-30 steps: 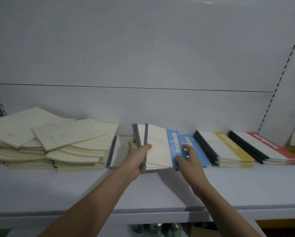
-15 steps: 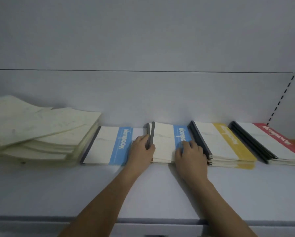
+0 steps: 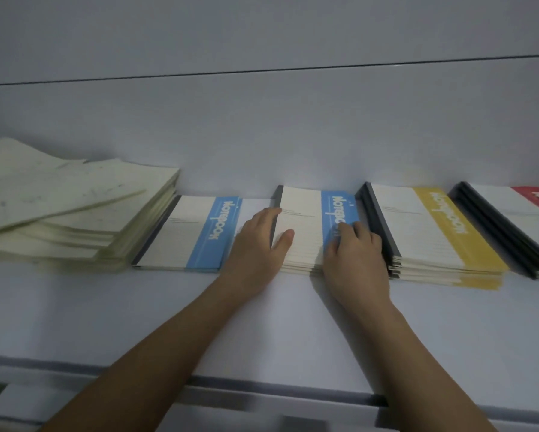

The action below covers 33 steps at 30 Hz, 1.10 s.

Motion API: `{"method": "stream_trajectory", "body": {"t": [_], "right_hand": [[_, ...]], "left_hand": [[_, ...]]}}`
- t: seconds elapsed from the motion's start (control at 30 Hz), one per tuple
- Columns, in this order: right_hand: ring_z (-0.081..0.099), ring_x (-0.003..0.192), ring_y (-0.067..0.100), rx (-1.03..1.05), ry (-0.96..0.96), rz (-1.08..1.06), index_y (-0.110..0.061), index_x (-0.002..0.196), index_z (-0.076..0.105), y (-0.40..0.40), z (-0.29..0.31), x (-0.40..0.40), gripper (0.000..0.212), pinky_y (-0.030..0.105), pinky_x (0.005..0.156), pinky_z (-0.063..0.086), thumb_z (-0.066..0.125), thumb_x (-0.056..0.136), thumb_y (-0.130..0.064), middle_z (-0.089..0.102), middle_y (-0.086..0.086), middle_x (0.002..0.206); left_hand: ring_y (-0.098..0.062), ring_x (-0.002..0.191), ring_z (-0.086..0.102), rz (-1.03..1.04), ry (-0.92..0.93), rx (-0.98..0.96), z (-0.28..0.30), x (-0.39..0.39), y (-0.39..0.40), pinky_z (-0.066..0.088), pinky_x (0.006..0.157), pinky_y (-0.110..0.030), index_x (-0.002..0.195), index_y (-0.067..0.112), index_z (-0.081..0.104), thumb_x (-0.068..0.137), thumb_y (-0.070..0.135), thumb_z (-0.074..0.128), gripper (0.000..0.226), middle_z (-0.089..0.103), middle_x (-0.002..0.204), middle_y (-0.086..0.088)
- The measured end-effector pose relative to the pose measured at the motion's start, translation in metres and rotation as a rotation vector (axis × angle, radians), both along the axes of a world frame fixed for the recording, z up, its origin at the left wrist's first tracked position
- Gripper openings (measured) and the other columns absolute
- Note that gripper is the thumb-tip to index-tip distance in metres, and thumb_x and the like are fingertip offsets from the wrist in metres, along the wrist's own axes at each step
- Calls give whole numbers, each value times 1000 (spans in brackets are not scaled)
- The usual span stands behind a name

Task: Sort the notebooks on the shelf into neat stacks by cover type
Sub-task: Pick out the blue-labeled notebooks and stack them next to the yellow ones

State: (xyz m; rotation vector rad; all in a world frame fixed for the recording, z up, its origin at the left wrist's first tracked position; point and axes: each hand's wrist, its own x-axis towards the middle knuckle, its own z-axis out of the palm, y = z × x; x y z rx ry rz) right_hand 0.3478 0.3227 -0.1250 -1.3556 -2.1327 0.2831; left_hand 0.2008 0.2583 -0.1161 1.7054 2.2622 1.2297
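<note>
A stack of blue-banded notebooks (image 3: 302,222) lies flat on the white shelf (image 3: 293,322), spines to the left. My left hand (image 3: 255,244) grips its left edge, thumb on the top cover and fingers along the spine. My right hand (image 3: 355,251) presses on the stack's blue band at the front right corner with bent fingers. Left of the stack lies a single blue-banded notebook (image 3: 193,235). To the right sit a yellow-banded stack (image 3: 433,235) and a red-banded stack (image 3: 524,210), partly cut off by the frame.
A loose, uneven pile of pale green notebooks (image 3: 59,207) fills the shelf's left end, touching the single blue notebook. The white back panel (image 3: 262,126) rises right behind all the stacks. The shelf's front lip (image 3: 277,388) runs below my forearms.
The blue stack, held tilted up in my left hand a second ago, now lies flat beside the yellow stack. A single blue notebook has come into sight to its left. My view has shifted right.
</note>
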Motion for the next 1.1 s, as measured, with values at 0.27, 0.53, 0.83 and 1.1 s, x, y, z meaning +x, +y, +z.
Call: {"method": "stream_trajectory", "body": {"t": [0.27,0.53,0.83,1.1], "right_hand": [[40,125,33,31,332,140,-1,131,51,-12,23,8,44,32,98,33,45,88,6,45,17,138],[48,115,28,78,486,209,-6,118,59,-27,35,4,35,16,86,27,48,87,7,55,11,122],[43,124,22,36,-33,740,-17,131,53,-96,43,-113,41,35,97,38,52,96,-38,50,2,134],[51,112,28,65,-462,705,-18,110,51,-98,32,-153,49,43,88,41,39,93,-63,55,4,117]], "left_hand": [[-22,105,58,12,283,269,9,4,-19,45,93,-32,110,7,64,88,7,53,25,65,110,-5],[-7,102,55,112,169,139,16,-46,-110,42,89,-21,107,21,66,93,40,42,34,65,108,10],[-17,96,57,345,94,-48,4,-104,-186,45,85,-32,95,20,68,89,22,57,13,66,99,4],[-21,95,55,310,53,21,3,-107,-183,43,85,-32,91,10,69,90,7,56,13,68,97,-3]]}}
